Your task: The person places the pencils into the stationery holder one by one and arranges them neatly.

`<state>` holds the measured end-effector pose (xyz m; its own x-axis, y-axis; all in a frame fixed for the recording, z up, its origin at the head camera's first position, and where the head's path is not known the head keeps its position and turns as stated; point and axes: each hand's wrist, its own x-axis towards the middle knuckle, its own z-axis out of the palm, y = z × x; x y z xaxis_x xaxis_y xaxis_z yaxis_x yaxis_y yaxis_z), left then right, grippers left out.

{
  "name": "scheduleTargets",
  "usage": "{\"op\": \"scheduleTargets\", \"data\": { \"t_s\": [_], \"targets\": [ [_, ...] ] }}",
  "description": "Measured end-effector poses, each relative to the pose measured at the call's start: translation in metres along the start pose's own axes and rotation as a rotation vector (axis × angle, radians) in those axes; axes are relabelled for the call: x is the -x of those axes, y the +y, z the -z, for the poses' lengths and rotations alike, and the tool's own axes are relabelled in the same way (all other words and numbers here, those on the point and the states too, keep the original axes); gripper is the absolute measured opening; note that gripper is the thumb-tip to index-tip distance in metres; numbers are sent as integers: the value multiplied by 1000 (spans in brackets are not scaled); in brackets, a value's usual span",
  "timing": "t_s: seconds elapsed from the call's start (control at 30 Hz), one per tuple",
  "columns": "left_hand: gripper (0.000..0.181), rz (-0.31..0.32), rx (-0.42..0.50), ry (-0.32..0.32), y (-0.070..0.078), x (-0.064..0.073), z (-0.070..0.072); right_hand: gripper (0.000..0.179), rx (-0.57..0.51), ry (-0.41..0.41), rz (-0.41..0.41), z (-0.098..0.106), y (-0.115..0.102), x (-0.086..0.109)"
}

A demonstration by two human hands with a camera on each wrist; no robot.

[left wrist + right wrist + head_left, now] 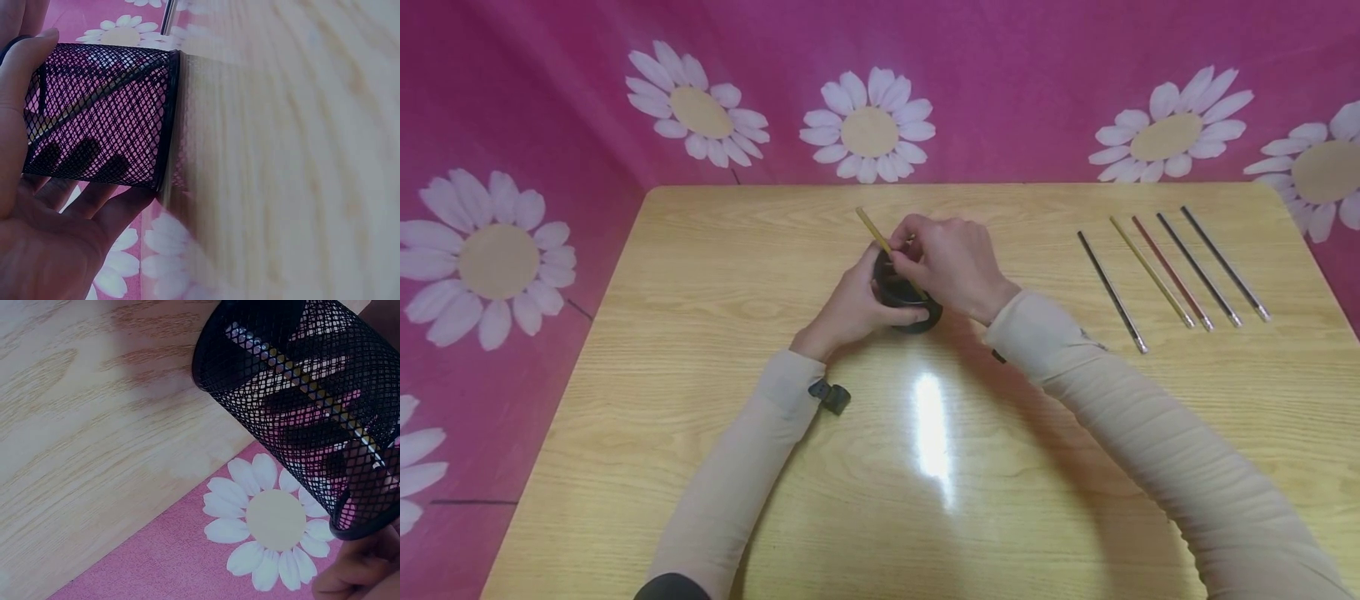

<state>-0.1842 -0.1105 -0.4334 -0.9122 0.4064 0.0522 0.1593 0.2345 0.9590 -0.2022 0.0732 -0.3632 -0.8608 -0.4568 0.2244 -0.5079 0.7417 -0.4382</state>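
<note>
A black mesh pencil cup (125,94) stands upright on the table, gripped from its left side by my left hand (857,304). In the left wrist view the thumb lies near the rim, and the fingers spread along the far side. My right hand (961,260) is over the cup's mouth, pinching a yellow pencil (871,224). The pencil slants: its upper end sticks out past the rim to the upper left. Through the mesh in the right wrist view, the pencil's lower part (306,384) shows inside the cup, its silvery end near the bottom.
To the right lie several pencils in a loose row: a dark one (1111,290) set slightly apart, a yellow one (1150,269), a red one (1171,271) and two more dark ones. The wooden table (700,250) meets a pink flowered cloth (1000,100) behind.
</note>
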Motion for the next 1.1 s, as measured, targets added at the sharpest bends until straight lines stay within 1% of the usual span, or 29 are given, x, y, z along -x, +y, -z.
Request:
{"op": "scheduleTargets", "data": {
  "t_s": [0.2,0.43,0.73,1.1],
  "targets": [
    [91,-10,19,8,-1,-1,-2,15,15,15,9,-2,0,1],
    [90,-18,24,11,-1,-2,-4,15,18,46,26,-4,0,1],
    [91,-19,13,8,-1,-2,-4,14,6,27,2,-4,0,2],
    [92,-17,-5,8,0,-2,-1,15,-30,57,22,1,2,6]
  ]
}}
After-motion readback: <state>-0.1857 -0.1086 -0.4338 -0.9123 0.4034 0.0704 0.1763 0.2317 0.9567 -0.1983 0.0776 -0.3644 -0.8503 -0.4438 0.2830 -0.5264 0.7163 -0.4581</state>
